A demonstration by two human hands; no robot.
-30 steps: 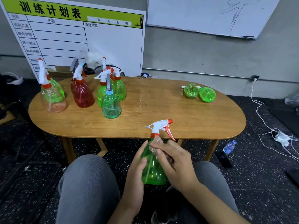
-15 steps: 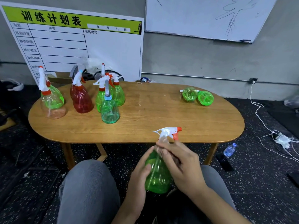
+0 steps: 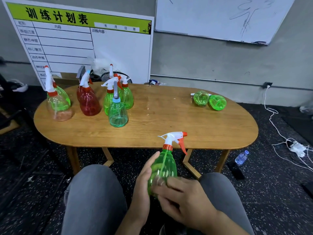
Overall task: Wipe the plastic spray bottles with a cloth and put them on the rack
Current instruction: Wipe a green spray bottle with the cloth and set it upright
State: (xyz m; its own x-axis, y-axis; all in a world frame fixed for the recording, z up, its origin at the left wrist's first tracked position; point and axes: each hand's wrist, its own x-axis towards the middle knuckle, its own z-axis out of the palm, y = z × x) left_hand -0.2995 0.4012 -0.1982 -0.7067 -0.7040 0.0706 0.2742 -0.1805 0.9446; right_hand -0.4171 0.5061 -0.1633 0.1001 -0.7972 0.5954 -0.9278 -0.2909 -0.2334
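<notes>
Green bottle point(image 3: 163, 168) held upright over the lap, short of the table point(image 3: 194, 126). Left hand point(image 3: 144, 182) curls round its side; right hand point(image 3: 184, 199) rubs the base, fingers curled, blurred, cloth not discernible. Advisable: steady grip, rotate bottle, cover every face.

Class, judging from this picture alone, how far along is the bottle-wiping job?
Done: nothing certain; no rack shows. In hand: the left hand holds a green bottle while the right hand rubs its base. Left: two bottles lying on the table, perhaps others.
</notes>
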